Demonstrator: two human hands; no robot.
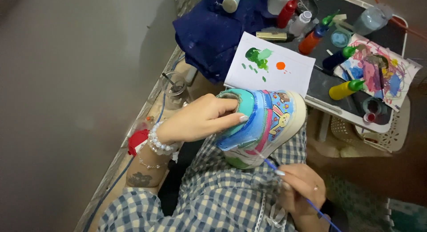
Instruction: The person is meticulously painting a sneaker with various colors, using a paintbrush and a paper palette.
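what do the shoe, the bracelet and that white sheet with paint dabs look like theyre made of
Shoe: probably smooth leather or synthetic, painted panels with slight sheen, pale rubbery sole. Bracelet: round glossy white beads, pearl-like, possibly plastic. White sheet: matte paper or thin card, flat with crisp edges, carrying green and orange dabs.

Your left hand [200, 118] shows pale polished nails, and there's a double pearl bracelet [159, 141] on that wrist with a thin chain [149, 164] just behind it. A dark tattoo [140, 179] marks your forearm. Your right hand [300, 185] wears a small ring [316, 187], nails pale too. You're dressed in blue-and-white check cloth [222, 196] with lace trim [262, 212].
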